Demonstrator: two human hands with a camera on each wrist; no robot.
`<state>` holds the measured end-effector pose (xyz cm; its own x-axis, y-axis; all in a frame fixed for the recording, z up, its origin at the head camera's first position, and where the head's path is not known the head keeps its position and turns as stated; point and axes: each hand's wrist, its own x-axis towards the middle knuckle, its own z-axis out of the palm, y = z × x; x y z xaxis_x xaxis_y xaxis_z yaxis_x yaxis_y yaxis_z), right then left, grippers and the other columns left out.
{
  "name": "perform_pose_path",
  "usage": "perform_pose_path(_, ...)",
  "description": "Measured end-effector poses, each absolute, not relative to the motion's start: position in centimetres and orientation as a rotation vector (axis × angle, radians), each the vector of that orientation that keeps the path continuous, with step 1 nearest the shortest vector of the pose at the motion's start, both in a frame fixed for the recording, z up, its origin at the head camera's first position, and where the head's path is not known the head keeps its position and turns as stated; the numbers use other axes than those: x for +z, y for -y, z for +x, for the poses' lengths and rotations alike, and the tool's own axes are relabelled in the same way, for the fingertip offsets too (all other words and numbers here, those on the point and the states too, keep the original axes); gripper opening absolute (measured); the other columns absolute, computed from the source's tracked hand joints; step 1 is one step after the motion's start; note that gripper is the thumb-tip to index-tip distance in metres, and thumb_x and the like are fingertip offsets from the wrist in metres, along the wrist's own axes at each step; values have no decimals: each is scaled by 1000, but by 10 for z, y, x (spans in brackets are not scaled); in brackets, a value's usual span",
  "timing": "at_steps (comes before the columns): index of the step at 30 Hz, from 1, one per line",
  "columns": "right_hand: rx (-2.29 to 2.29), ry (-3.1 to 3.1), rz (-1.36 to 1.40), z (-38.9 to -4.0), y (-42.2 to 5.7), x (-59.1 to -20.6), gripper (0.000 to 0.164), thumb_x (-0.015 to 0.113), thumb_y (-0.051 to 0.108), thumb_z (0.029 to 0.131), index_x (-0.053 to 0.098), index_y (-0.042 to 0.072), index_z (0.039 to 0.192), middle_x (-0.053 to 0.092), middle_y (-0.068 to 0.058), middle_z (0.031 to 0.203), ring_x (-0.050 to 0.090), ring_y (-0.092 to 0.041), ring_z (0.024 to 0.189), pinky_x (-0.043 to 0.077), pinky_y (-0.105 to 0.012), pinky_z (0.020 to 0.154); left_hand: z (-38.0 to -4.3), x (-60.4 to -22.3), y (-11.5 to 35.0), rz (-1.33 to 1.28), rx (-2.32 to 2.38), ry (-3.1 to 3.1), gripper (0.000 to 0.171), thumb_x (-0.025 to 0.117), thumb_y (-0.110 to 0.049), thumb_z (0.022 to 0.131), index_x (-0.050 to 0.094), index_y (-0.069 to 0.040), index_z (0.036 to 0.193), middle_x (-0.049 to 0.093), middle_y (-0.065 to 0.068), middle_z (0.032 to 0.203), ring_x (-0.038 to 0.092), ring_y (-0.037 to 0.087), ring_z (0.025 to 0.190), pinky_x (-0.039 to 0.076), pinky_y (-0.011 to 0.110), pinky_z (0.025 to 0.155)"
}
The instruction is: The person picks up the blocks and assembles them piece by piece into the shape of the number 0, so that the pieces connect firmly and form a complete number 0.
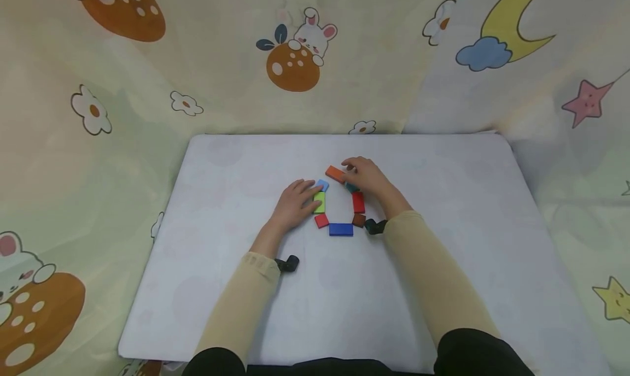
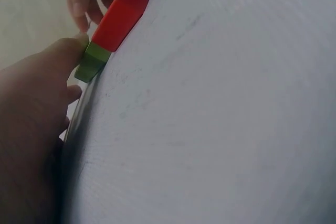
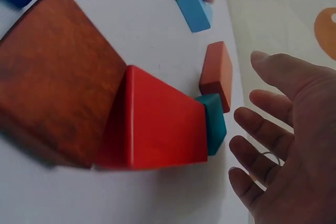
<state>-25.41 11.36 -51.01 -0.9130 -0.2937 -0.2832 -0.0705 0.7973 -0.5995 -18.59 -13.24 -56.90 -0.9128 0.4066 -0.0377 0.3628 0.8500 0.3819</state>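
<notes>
Colored blocks form a ring on the white table. My left hand [image 1: 292,204] reaches over its left side, fingers extended, with fingertips at the light blue block [image 1: 322,184] and the lime green block [image 1: 320,205]. In the left wrist view, the thumb touches a green block [image 2: 92,62]. My right hand [image 1: 366,177] hovers around the orange block [image 1: 334,173] and the teal block [image 1: 351,187]. The right wrist view shows its fingers [image 3: 268,129] loosely bent, apart from the blocks and holding nothing. The orange block's end meets the teal block there.
Down the ring's right side are a red block [image 1: 359,202] and a brown block [image 1: 359,220]. A dark blue block [image 1: 341,230] lies at the near end, beside a smaller red block [image 1: 321,221]. White tabletop [image 1: 236,201] surrounds the ring, with a patterned cloth [image 1: 221,53] behind.
</notes>
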Motion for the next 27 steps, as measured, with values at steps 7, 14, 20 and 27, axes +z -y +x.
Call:
perform_pose_path(7,-709,-2648,-272,-264,-102,-524,48,65,41,93,57,14,133,58,-8,123,51,-26,112,50,-43,97,-186,-570,134,633,575,-2924,54,47,-51,101,39,-35,151,36,-2,159,24,27,151,19,47,124)
perform_pose_path(14,-663,-2714,-294,-265,-101,-529,45,67,39,92,60,13,128,60,-8,115,51,-26,105,46,-44,96,-186,-567,134,638,576,-2923,54,46,-52,101,38,-36,151,36,-2,159,23,27,151,19,46,124)
perform_pose_path(20,-663,-2734,-308,-265,-101,-530,45,67,40,92,61,13,127,60,-7,111,50,-26,102,45,-43,95,-186,-565,134,619,564,-2916,54,46,-52,101,38,-36,152,35,-3,159,22,26,151,18,45,125)
perform_pose_path(27,-726,-2658,-302,-264,-103,-524,44,67,38,92,60,14,128,58,-7,114,51,-25,103,50,-41,91,-185,-563,133,599,542,-2904,54,45,-53,101,37,-36,152,35,-3,160,21,25,152,17,45,125)
